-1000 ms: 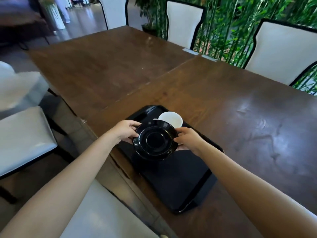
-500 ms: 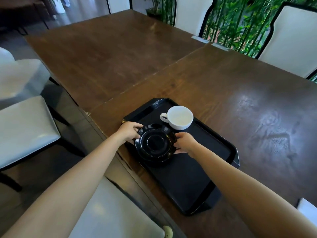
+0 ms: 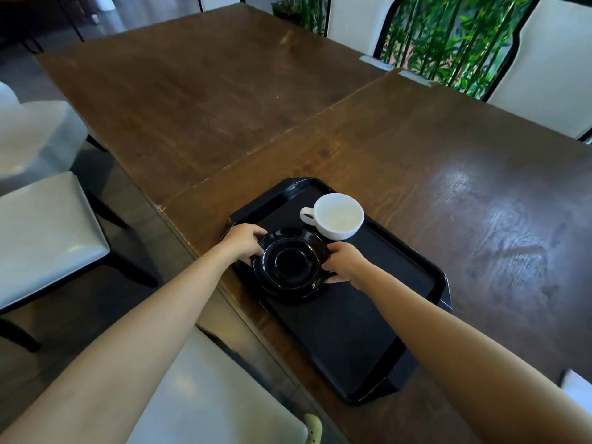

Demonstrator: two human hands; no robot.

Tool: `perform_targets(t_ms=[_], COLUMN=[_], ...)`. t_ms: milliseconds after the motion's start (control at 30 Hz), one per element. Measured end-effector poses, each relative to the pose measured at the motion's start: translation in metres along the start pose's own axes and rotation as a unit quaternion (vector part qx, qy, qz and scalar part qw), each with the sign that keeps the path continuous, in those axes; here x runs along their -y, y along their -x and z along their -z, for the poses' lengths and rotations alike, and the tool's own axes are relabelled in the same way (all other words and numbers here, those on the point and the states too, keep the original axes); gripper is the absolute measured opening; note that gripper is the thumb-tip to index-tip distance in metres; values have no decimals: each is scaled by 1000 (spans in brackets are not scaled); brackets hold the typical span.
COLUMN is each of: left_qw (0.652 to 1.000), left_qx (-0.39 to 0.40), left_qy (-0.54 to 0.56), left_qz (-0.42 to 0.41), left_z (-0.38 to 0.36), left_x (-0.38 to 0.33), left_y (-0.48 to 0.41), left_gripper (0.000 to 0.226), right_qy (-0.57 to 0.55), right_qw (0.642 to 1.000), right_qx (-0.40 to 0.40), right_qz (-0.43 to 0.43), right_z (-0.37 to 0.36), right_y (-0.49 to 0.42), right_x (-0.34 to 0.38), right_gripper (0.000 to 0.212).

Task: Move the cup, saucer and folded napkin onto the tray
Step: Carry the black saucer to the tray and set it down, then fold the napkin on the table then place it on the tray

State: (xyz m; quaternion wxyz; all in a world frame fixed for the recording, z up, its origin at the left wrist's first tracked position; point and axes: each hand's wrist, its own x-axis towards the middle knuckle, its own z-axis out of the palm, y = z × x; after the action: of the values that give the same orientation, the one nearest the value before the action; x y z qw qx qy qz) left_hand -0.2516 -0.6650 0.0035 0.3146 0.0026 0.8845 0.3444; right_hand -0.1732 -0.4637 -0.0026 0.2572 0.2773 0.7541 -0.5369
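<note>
Surface point(image 3: 416, 149): a white object at the right edge is cut off, identity unclear. Black tray point(image 3: 368, 331) carries the white cup point(image 3: 339, 216) and black saucer point(image 3: 290, 262). The saucer sits between both hands: left hand point(image 3: 245, 243) and right hand point(image 3: 346, 262) each grip its rim, fingertips partly hidden beneath.
</note>
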Motion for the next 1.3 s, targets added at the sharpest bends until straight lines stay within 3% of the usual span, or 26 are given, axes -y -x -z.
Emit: perform_targets(t_ms=[233,500,733,1000,1100,1300], left_qw=[991,946,899,850,846,808], left_qx=[10,2,53,119,157,205], left_qy=[-132,-315,-394,-455,-439,-456], left_qz=[-17,-74,-184,-239,-258,-310], left_z=[4,13,-2,-51,-77,-146], left_x=[-10,-48,-105,-167,-188,-224], left_y=[3,14,29,49,60,91], left_gripper=[60,52,47,49,51,47], right_qy=[42,132,241,258,275,259], right_qw=[999,989,969,966,961,963], right_qx=[7,62,44,7,-10,-57], right_qz=[9,18,23,-6,-24,-46], right_z=[6,34,81,129,147,184], right_y=[1,22,55,96,116,167], right_x=[-3,-1,1,-32,-53,-112], right_gripper=[62,46,41,48,50,43])
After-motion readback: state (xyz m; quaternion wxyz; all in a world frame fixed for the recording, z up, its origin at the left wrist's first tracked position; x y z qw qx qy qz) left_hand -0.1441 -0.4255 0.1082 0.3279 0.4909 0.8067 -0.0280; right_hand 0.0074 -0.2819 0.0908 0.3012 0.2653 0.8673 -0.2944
